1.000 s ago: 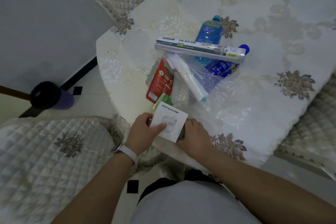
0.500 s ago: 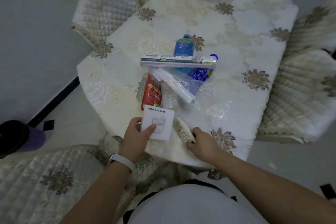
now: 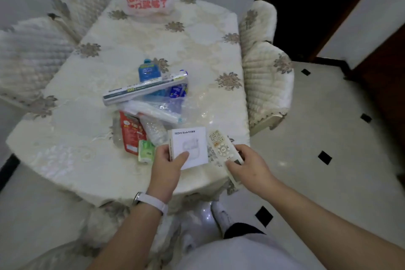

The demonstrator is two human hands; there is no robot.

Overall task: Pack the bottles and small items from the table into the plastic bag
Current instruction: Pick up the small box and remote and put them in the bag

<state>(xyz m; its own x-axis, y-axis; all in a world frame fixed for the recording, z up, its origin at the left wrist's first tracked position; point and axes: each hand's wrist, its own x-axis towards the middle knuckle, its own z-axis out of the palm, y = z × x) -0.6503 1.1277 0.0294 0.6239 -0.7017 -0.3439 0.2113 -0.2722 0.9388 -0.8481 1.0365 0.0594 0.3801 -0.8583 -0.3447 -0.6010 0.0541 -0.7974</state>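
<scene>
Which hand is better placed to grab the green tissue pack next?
Probably left. The left hand sits right beside the green tissue pack, though it holds the white box; the right hand grips the remote beyond that box.

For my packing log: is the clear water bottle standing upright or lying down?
Lying down. The clear water bottle lies on its side on the table, beside the red packet.

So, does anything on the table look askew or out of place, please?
The long cling-film box lies slanted across the blue bottle rather than flat, and the remote in the right hand overhangs the table edge.
</scene>
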